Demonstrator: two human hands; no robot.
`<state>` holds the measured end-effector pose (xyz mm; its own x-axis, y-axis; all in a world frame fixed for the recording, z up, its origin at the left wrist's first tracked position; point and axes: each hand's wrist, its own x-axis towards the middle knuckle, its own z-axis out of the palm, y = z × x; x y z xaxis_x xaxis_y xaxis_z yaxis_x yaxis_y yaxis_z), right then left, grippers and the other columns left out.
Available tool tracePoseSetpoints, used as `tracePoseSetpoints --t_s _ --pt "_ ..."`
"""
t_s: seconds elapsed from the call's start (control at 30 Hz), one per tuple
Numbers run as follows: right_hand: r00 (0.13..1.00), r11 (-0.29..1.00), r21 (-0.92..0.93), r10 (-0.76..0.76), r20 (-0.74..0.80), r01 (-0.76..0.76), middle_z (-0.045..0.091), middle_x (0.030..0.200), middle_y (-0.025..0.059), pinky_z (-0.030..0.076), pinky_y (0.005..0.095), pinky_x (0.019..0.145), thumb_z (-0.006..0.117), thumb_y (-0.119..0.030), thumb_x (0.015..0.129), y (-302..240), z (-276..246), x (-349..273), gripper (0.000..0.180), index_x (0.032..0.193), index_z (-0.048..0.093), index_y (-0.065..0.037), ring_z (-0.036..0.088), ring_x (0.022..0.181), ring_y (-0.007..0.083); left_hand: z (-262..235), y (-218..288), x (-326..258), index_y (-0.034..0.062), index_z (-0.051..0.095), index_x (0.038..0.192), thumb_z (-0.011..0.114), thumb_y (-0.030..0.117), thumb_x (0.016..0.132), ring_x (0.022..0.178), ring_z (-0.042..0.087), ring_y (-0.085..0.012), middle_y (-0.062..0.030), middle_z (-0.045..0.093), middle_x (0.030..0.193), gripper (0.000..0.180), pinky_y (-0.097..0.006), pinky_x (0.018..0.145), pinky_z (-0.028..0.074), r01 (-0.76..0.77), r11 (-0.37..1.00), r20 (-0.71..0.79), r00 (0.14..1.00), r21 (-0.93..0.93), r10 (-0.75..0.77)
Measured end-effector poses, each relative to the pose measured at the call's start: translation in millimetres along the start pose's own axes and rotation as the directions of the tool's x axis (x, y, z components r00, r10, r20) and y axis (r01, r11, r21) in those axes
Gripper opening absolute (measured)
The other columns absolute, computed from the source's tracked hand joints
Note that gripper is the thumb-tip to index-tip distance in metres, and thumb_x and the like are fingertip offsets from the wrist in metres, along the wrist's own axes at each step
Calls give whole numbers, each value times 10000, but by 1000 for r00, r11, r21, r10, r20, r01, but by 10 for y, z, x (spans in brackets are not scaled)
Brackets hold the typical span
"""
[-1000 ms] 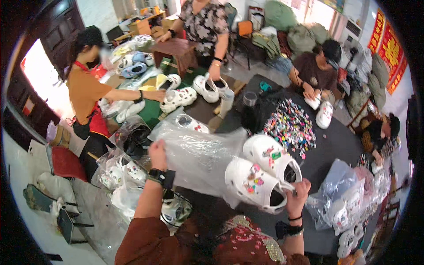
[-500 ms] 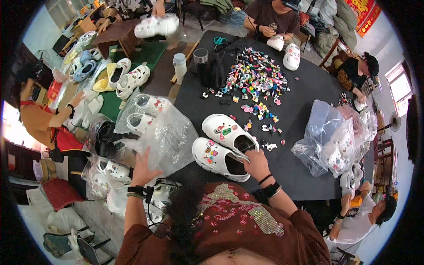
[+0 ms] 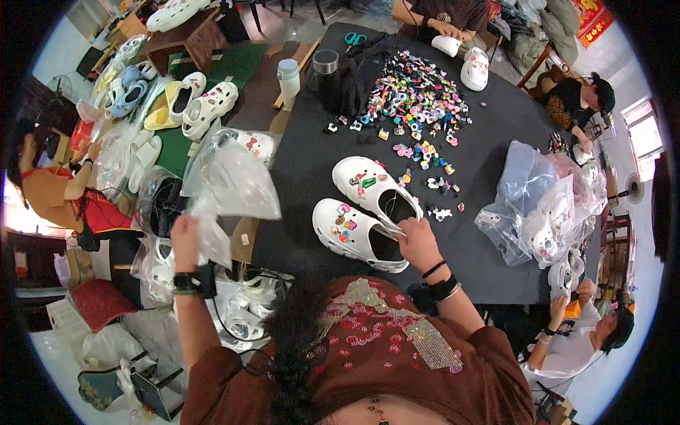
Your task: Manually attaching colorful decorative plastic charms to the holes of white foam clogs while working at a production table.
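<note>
Two white clogs with colourful charms on their toes, the far clog (image 3: pixel 360 178) and the near clog (image 3: pixel 341 221), are side by side over the black tabletop. My right hand (image 3: pixel 419 242) is closed around their adjoining rims at the heel end. Left of them, my left hand (image 3: pixel 185 237) grips a clear plastic bag (image 3: pixel 241 185) by its lower left part; its fingertips are partly hidden. The bag's loose side is bunched and lifted. Next to it, another white clog (image 3: pixel 256 146) with a bow charm shows at the bag's far edge.
A big heap of small charms (image 3: pixel 414 99) covers the far table, with scissors (image 3: pixel 354 40), a dark tumbler (image 3: pixel 326 67) and a white bottle (image 3: pixel 288 79) nearby. Bagged clogs (image 3: pixel 542 227) lie at right. More clogs (image 3: pixel 212 110) stand at left. Several people work around the table.
My left hand has moved left and closed on the plastic bag, drawing it leftward off the table. My right hand keeps hold of the two clogs. The clog held by a person at far left moved away.
</note>
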<state>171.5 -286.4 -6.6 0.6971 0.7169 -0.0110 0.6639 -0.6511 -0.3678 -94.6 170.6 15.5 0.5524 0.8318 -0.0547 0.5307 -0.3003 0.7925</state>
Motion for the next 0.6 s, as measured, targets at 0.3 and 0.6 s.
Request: tracePoseSetpoints --t_s 0.3,0.6 --pt "1000 999 48 -5 -20 5 564 831 134 440 443 741 603 -81 766 -131 -39 38 83 844 601 -54 520 813 348 -1371 -542 1649 2 514 1191 661 211 807 731 542 -185 -33 590 856 461 -332 670 454 -370 463 42 815 805 578" --pt "999 1000 -10 21 -30 -21 562 908 136 458 425 775 650 -123 764 -216 -27 0 169 906 601 -47 528 851 351 -1431 -66 2458 -88 340 1328 289 795 818 774 627 -313 -219 588 1115 1021 -367 706 534 258 839 -176 908 -480 -380"
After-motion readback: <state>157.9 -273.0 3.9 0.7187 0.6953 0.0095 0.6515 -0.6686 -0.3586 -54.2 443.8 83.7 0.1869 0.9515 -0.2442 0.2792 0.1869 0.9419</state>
